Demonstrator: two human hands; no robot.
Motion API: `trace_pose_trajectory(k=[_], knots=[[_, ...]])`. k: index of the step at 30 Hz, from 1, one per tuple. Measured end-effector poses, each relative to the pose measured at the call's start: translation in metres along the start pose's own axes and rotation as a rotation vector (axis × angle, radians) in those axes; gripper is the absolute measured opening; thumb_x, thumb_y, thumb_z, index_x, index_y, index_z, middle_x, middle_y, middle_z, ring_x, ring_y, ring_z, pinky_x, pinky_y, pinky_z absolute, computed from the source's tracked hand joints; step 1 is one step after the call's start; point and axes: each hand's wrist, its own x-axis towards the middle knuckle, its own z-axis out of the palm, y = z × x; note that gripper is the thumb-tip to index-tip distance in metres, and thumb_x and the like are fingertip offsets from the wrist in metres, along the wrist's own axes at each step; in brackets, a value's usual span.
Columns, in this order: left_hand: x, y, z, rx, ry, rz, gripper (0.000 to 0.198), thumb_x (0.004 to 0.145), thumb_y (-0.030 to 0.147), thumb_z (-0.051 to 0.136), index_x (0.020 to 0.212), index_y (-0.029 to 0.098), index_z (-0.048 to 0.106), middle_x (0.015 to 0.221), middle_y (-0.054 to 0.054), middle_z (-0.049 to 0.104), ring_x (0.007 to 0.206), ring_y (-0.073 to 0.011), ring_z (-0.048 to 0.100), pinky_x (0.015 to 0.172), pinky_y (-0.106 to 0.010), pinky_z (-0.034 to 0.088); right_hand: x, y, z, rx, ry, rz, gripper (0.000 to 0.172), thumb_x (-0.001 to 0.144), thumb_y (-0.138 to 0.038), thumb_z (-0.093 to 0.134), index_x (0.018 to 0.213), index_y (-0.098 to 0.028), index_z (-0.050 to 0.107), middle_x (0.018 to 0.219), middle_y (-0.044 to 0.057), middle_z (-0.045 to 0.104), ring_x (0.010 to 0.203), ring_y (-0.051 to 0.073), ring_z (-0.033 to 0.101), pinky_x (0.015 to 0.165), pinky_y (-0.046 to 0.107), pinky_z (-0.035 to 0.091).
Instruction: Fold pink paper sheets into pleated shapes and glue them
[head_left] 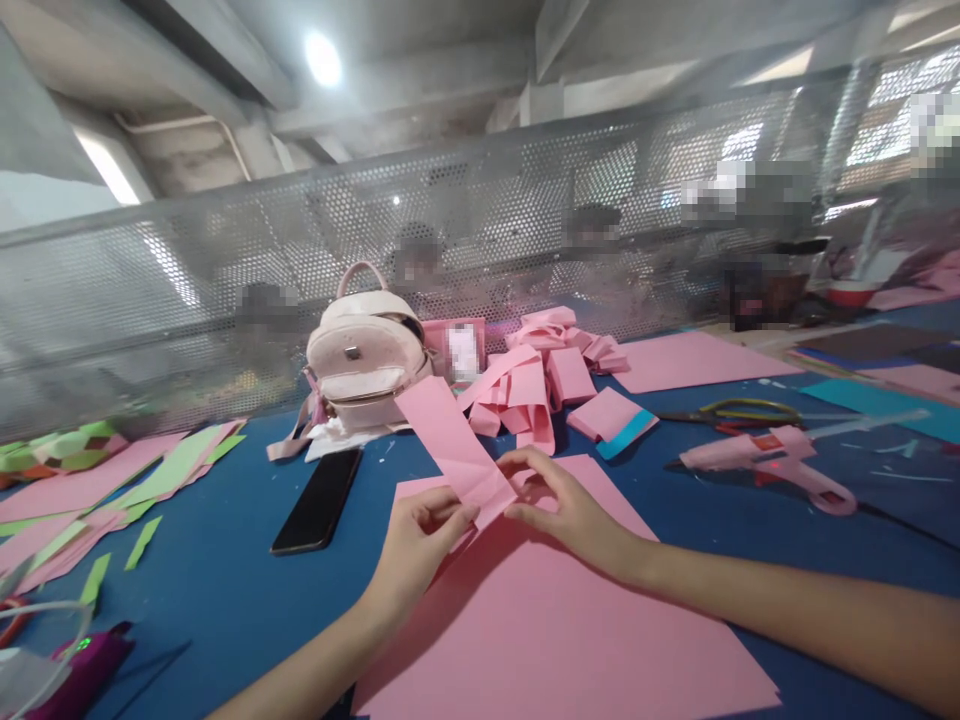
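Observation:
A pink paper strip (pixel 457 450) with creases near its lower end is held above the table. My left hand (pixel 420 540) pinches its lower left edge between thumb and fingers. At the strip's lower right corner, the thumb and fingers of my right hand (pixel 562 510) close on the paper. Under both hands lies a stack of large pink paper sheets (pixel 555 630). Just beyond them is a heap of folded pink paper strips (pixel 525 390). A smaller pink folded piece with a blue band (pixel 615 420) sits to the right of the heap.
A pale pink backpack (pixel 367 350) and a black phone (pixel 319 500) are at left of centre. On the right lie a pink glue gun (pixel 772 460) with its cord and yellow-handled scissors (pixel 742 412). Green and pink paper (pixel 165 470) covers the far left. A perforated metal screen (pixel 315 230) stands behind.

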Motion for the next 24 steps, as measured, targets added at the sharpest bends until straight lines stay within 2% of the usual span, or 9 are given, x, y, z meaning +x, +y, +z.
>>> trace_pose_trajectory(k=[3, 8, 11, 15, 21, 24], knots=[[-0.003, -0.002, 0.004, -0.037, -0.024, -0.017, 0.044, 0.082, 0.048, 0.071, 0.061, 0.017, 0.047, 0.059, 0.005, 0.039, 0.057, -0.0091, 0.04, 0.057, -0.021, 0.034, -0.002, 0.0, -0.005, -0.003, 0.005, 0.007, 0.04, 0.085, -0.046, 0.074, 0.117, -0.026, 0.059, 0.118, 0.003, 0.063, 0.104, 0.022, 0.061, 0.087, 0.032, 0.048], [-0.009, -0.001, 0.008, -0.057, -0.038, -0.009, 0.044, 0.083, 0.048, 0.07, 0.062, 0.017, 0.048, 0.06, 0.006, 0.035, 0.056, -0.0081, 0.037, 0.057, -0.02, 0.034, -0.004, -0.002, -0.007, -0.045, 0.033, -0.077, 0.035, 0.081, -0.036, 0.08, 0.11, -0.025, 0.062, 0.112, 0.002, 0.065, 0.102, 0.02, 0.06, 0.086, 0.029, 0.046], [-0.014, 0.006, 0.012, -0.065, -0.064, 0.002, 0.038, 0.085, 0.048, 0.069, 0.069, 0.016, 0.057, 0.06, 0.005, 0.042, 0.056, -0.0087, 0.039, 0.055, -0.02, 0.033, -0.006, -0.002, -0.007, -0.053, 0.038, -0.119, 0.032, 0.082, -0.035, 0.079, 0.108, -0.024, 0.063, 0.109, 0.002, 0.066, 0.098, 0.02, 0.06, 0.083, 0.028, 0.046], [-0.022, 0.018, 0.017, -0.075, -0.145, 0.069, 0.025, 0.088, 0.041, 0.066, 0.084, 0.017, 0.067, 0.066, 0.001, 0.056, 0.062, -0.0123, 0.05, 0.062, -0.021, 0.041, -0.007, -0.003, -0.007, -0.044, 0.032, -0.127, 0.032, 0.082, -0.037, 0.079, 0.106, -0.023, 0.064, 0.106, 0.002, 0.067, 0.095, 0.02, 0.06, 0.08, 0.029, 0.045], [-0.027, 0.026, 0.018, 0.077, -0.147, 0.148, 0.007, 0.085, 0.022, 0.063, 0.079, 0.019, 0.064, 0.073, -0.001, 0.064, 0.075, -0.0175, 0.062, 0.073, -0.024, 0.049, -0.008, -0.008, -0.007, -0.042, 0.031, -0.106, 0.03, 0.081, -0.038, 0.079, 0.104, -0.023, 0.065, 0.102, 0.002, 0.068, 0.089, 0.019, 0.06, 0.078, 0.029, 0.045], [-0.027, 0.026, 0.017, 0.186, -0.14, 0.204, 0.006, 0.082, 0.015, 0.061, 0.079, 0.018, 0.065, 0.077, -0.002, 0.067, 0.077, -0.0182, 0.064, 0.075, -0.024, 0.05, -0.009, -0.008, -0.007, -0.038, 0.029, -0.111, 0.03, 0.081, -0.039, 0.08, 0.101, -0.023, 0.065, 0.1, 0.001, 0.068, 0.089, 0.019, 0.06, 0.077, 0.028, 0.045]])
